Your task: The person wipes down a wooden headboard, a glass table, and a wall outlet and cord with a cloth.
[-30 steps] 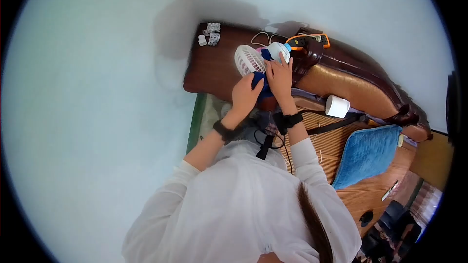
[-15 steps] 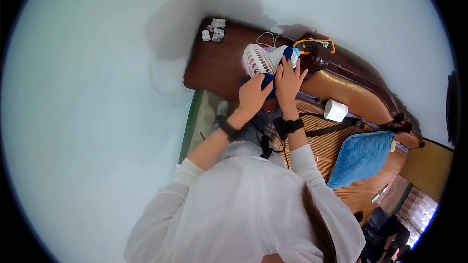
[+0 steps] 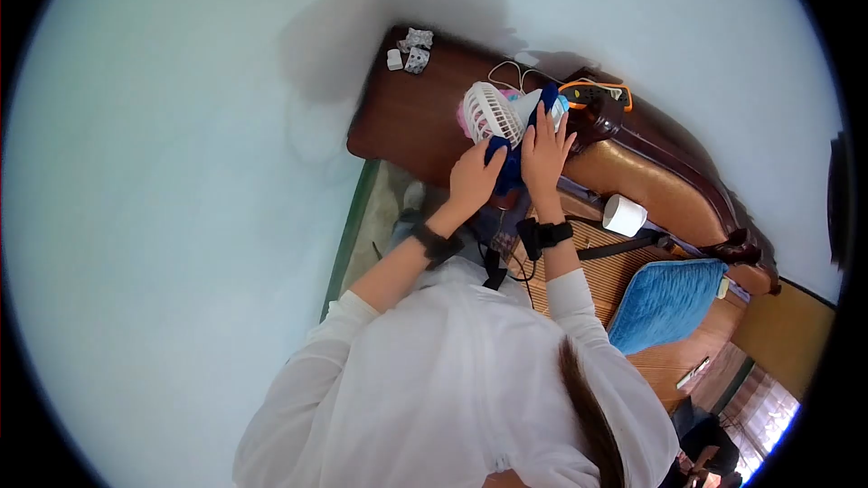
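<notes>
I watch a brown tabletop (image 3: 411, 113) by a pale wall (image 3: 163, 172). The left hand (image 3: 476, 177) grips a blue cloth (image 3: 510, 172) just beside the white fan (image 3: 493, 113); the right hand (image 3: 544, 158), fingers straight, touches the cloth.

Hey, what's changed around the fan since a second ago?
The right hand and the upper part of the blue cloth have moved away from the fan's grille toward the power strip. The left hand still grips the cloth; the patterned packets stayed put.
</notes>
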{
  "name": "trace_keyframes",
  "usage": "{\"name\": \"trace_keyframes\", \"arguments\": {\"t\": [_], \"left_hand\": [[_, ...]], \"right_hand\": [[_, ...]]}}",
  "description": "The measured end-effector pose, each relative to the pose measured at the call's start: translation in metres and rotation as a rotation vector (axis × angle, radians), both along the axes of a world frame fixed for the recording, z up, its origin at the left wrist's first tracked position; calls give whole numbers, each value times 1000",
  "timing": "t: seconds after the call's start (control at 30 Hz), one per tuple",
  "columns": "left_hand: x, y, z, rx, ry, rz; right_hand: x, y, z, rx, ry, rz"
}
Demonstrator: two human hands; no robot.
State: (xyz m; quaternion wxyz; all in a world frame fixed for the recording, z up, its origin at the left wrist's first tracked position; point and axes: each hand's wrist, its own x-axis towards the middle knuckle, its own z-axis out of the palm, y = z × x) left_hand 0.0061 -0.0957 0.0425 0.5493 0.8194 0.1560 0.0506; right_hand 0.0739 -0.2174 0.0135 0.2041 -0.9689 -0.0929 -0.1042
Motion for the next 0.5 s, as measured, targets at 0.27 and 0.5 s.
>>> {"name": "trace_keyframes", "arguments": {"t": [0.27,0.5], "left_hand": [[-7,-2,-29,44,23,56],[3,6,-3,187,-245,27]], "right_hand": [[2,-6,-1,35,-2,-7],[-16,19,42,398,-65,238]]}}
